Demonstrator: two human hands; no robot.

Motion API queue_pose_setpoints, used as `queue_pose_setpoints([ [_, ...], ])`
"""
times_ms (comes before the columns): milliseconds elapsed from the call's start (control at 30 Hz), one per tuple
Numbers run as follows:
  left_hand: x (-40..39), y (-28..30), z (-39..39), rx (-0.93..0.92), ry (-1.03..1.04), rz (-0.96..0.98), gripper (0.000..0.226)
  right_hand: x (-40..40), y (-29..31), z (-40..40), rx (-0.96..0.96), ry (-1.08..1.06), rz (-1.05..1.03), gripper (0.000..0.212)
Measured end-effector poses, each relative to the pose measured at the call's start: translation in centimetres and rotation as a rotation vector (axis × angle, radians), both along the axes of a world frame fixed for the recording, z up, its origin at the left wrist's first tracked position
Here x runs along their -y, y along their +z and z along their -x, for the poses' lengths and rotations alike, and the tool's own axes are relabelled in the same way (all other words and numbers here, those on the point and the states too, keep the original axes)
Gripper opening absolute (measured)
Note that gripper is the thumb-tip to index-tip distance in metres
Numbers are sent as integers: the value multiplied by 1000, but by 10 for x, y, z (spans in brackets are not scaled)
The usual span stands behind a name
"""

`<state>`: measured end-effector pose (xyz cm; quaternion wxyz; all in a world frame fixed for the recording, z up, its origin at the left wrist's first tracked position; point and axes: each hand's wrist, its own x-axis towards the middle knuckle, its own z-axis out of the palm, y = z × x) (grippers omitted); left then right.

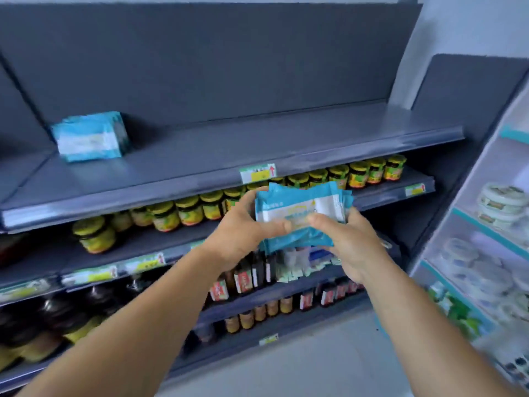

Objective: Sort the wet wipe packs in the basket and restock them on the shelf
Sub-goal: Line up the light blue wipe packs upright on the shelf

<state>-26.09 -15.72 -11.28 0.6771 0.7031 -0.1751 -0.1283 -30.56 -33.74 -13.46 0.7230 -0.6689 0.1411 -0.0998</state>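
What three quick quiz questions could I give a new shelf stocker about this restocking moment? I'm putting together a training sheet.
1. True or false: the top shelf already carries a stack of wet wipe packs near its left end.
2. What grips the bundle of wet wipe packs? A) left hand only B) right hand only C) both hands
3. Fill in: the shelf just below the top one carries a row of ______ with yellow lids.

Key
1. True.
2. C: the left hand and right hand grip it from either side.
3. Jars.
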Motion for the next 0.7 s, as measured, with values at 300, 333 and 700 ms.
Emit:
queue_pose_setpoints([
  [300, -150, 41, -45, -16, 200, 52, 62, -152, 51, -83, 123, 232, 121, 42],
  [333, -165, 45, -50, -12, 223, 39, 56, -166, 55, -93, 137, 271, 140, 38],
  [700, -301, 82, -142, 128, 543, -75, 44, -302, 89, -230, 209, 597, 219, 50],
])
